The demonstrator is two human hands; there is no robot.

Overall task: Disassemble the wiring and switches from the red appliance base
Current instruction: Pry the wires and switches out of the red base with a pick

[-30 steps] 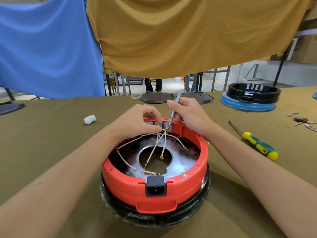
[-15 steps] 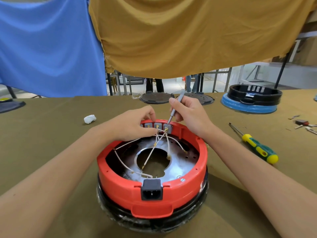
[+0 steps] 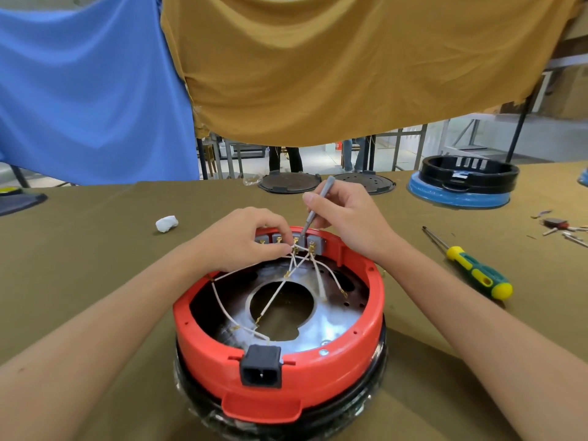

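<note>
Red appliance base (image 3: 321, 381) sits upside-down at bench (image 3: 95, 249) centre, nearest the camera, on a black lower ring. Inside: shiny metal plate w/ round centre hole, thin white wires (image 3: 276, 292) criss-crossing from the far rim down to brass terminals. Row of grey switches (image 3: 315, 243) mounted inside the far rim. Black power socket (image 3: 261, 366) on the near wall.

Left hand (image 3: 245, 238) over the far-left rim, fingers curled, pinching a white wire right by the switches. Right hand (image 3: 346, 218) grips a slim grey tool (image 3: 316, 206) pen-style, tip down at the switch row.

Outward: yellow-green screwdriver (image 3: 471, 265) lying on bench to the right, well apart from base. Small loose parts (image 3: 560, 227) at far right edge. White wad (image 3: 166, 223) to the left. Black-and-blue appliance base (image 3: 461, 183) at back right; two dark discs behind the hands. Blue and mustard cloths hang beyond.
</note>
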